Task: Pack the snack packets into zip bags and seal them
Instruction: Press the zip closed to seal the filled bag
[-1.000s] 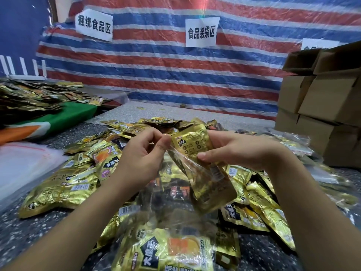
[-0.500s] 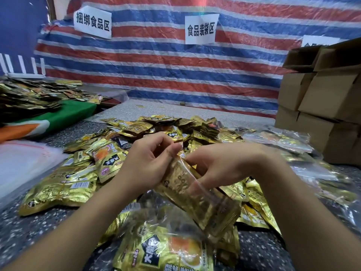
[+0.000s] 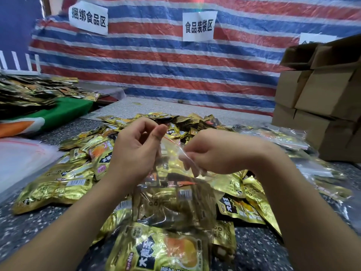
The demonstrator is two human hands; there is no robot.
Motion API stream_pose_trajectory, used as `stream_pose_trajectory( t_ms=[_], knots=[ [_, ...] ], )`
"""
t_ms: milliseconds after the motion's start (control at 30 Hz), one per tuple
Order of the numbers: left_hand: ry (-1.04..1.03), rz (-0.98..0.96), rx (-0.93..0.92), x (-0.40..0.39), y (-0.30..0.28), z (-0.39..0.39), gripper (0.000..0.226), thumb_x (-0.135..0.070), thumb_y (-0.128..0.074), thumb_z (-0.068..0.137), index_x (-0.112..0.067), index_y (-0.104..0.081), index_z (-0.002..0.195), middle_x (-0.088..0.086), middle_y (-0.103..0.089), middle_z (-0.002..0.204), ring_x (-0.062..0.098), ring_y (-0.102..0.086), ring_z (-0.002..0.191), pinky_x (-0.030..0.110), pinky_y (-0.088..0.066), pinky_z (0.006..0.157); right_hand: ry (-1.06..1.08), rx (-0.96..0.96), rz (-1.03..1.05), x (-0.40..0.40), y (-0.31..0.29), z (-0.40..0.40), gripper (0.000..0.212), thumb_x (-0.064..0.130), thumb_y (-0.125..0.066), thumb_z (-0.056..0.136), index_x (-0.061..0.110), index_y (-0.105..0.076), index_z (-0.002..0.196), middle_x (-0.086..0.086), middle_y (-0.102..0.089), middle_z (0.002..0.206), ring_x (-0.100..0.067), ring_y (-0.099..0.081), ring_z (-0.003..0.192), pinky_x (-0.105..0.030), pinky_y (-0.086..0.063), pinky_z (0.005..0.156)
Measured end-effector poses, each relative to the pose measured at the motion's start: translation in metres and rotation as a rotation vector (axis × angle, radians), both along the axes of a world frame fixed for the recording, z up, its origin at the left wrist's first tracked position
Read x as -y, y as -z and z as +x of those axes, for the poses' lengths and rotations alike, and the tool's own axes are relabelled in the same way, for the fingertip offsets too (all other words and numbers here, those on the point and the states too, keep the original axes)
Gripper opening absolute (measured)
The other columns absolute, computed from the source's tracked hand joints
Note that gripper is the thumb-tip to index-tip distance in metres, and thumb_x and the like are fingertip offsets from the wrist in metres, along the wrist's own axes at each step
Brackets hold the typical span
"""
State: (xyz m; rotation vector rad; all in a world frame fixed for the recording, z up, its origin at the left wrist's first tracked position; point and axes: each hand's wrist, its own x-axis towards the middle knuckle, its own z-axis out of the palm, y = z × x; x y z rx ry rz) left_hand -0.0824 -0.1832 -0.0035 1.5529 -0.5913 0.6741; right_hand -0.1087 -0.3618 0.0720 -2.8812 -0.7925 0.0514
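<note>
At the centre of the frame, the gold foil snack packet [image 3: 172, 200] that stood half out a second ago now lies fully inside the clear zip bag [image 3: 175, 192]. Our left hand [image 3: 134, 151] and right hand [image 3: 216, 153] pinch its red-lined mouth, so we judge sealing comes next.

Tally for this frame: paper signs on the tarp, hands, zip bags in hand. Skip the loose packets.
Paper signs on the tarp: 3, the last partly behind the boxes
Hands: 2, left hand, right hand
Zip bag held by both: 1
Total: 6
</note>
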Motion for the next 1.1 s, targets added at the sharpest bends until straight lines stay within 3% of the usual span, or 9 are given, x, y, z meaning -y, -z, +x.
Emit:
stream_pose_trajectory(
  t_ms=[167, 233, 300, 400, 500, 600, 700, 833, 1100],
  knots=[
    [0.037, -0.050, -0.060, -0.001, -0.001, 0.001, 0.025, -0.038, -0.057, 0.090, -0.015, -0.058, 0.080, 0.001, -0.056, 0.053, 0.008, -0.052, 0.044, 0.015, -0.043, 0.043, 0.010, -0.167, 0.198, -0.003, -0.009, -0.008, 0.072, 0.066, -0.023, 0.087, 0.012, -0.071, 0.093, -0.003, -0.075, 0.081, -0.012, -0.071, 0.072, -0.027, -0.054, 0.073],
    [0.064, -0.091, -0.095, 0.000, -0.001, 0.001, 0.026, -0.037, -0.057, 0.089, -0.013, -0.057, 0.081, -0.001, -0.055, 0.052, 0.007, -0.052, 0.044, 0.014, -0.044, 0.043, -0.030, -0.146, 0.190, 0.000, -0.010, -0.009, 0.063, 0.068, -0.036, 0.084, 0.014, -0.069, 0.091, -0.001, -0.074, 0.080, -0.009, -0.071, 0.072, -0.028, -0.058, 0.071],
    [0.059, -0.099, -0.113, -0.001, -0.001, 0.002, 0.026, -0.038, -0.058, 0.089, -0.013, -0.057, 0.081, -0.001, -0.055, 0.051, 0.009, -0.051, 0.044, 0.016, -0.044, 0.042, -0.081, -0.099, 0.155, 0.004, -0.008, -0.009, 0.036, 0.050, -0.058, 0.091, 0.015, -0.067, 0.088, 0.002, -0.073, 0.077, -0.005, -0.070, 0.069, -0.027, -0.058, 0.067],
    [0.095, -0.114, -0.167, -0.001, -0.001, 0.004, 0.024, -0.042, -0.059, 0.086, -0.018, -0.062, 0.089, -0.001, -0.059, 0.057, 0.011, -0.053, 0.047, 0.021, -0.045, 0.043, -0.056, -0.014, 0.189, 0.008, -0.005, -0.004, 0.014, 0.025, -0.067, 0.094, 0.014, -0.068, 0.085, 0.003, -0.072, 0.072, -0.007, -0.069, 0.065, -0.026, -0.058, 0.065],
    [0.205, -0.121, -0.342, -0.001, -0.001, 0.005, 0.050, -0.060, -0.054, 0.076, -0.020, -0.062, 0.104, -0.001, -0.069, 0.068, 0.013, -0.060, 0.051, 0.027, -0.049, 0.048, -0.019, 0.043, 0.286, 0.011, -0.007, -0.001, 0.012, 0.022, -0.070, 0.091, 0.013, -0.069, 0.083, -0.001, -0.071, 0.072, -0.008, -0.069, 0.063, -0.028, -0.059, 0.065],
    [0.309, -0.039, -0.466, 0.000, -0.002, 0.001, 0.067, -0.068, -0.048, 0.068, -0.012, -0.064, 0.099, 0.003, -0.072, 0.074, 0.017, -0.065, 0.055, 0.025, -0.050, 0.047, -0.010, 0.102, 0.352, 0.013, -0.014, -0.005, 0.009, 0.021, -0.072, 0.088, 0.013, -0.071, 0.084, 0.001, -0.071, 0.072, -0.006, -0.067, 0.062, -0.027, -0.058, 0.066],
    [0.315, -0.055, -0.409, 0.005, -0.004, -0.005, 0.042, -0.051, -0.051, 0.080, -0.014, -0.070, 0.082, 0.007, -0.073, 0.071, 0.018, -0.067, 0.054, 0.025, -0.051, 0.047, -0.025, 0.215, 0.399, 0.019, -0.027, -0.016, 0.012, 0.023, -0.075, 0.084, 0.012, -0.072, 0.084, 0.001, -0.071, 0.072, -0.007, -0.065, 0.062, -0.029, -0.057, 0.062],
    [0.358, -0.183, -0.302, 0.011, -0.017, -0.016, 0.027, -0.040, -0.054, 0.083, -0.027, -0.075, 0.074, 0.003, -0.071, 0.068, 0.015, -0.066, 0.053, 0.030, -0.055, 0.052, -0.150, 0.339, 0.514, 0.026, -0.044, -0.036, 0.020, 0.036, -0.075, 0.077, 0.017, -0.072, 0.082, 0.006, -0.067, 0.068, -0.004, -0.059, 0.055, -0.014, -0.046, 0.051],
    [0.469, -0.022, -0.220, 0.033, -0.062, -0.022, 0.034, -0.037, -0.046, 0.089, -0.012, -0.066, 0.081, 0.009, -0.070, 0.071, 0.024, -0.065, 0.056, 0.027, -0.051, 0.049, 0.000, 0.495, 0.412, 0.056, -0.056, -0.039, 0.007, 0.030, -0.073, 0.086, 0.029, -0.070, 0.079, 0.012, -0.067, 0.072, -0.009, -0.063, 0.063, -0.028, -0.055, 0.058]
  ],
)
